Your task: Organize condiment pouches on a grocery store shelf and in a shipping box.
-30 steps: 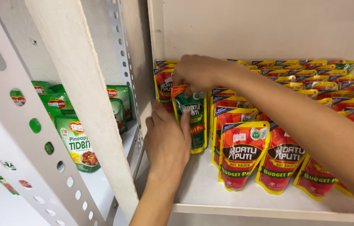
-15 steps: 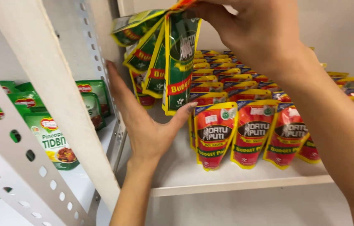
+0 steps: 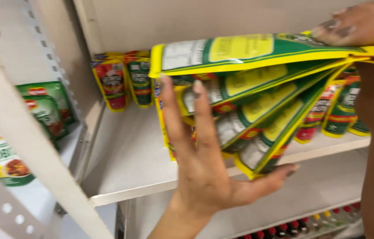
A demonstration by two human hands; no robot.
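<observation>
My right hand (image 3: pixel 359 24) at the top right grips one end of a fanned bunch of green and yellow sauce pouches (image 3: pixel 257 93), which now lie sideways in front of the shelf. My left hand (image 3: pixel 204 163) is spread open beneath them, fingers against the pouch faces and thumb under the lowest pouch. More pouches (image 3: pixel 123 79), red and green with yellow edges, stand at the back left of the white shelf (image 3: pixel 129 159). Others (image 3: pixel 341 110) stand behind the bunch at the right, partly hidden.
A perforated white upright (image 3: pixel 23 137) crosses the left foreground. Behind it, green pouches (image 3: pixel 45 110) stand on the neighbouring shelf. Small red-capped bottles (image 3: pixel 302 225) line a lower shelf at the bottom right.
The bunch of pouches has been lifted off the shelf and swung from hanging upright to lying sideways. My left hand moved under it, and the view came closer.
</observation>
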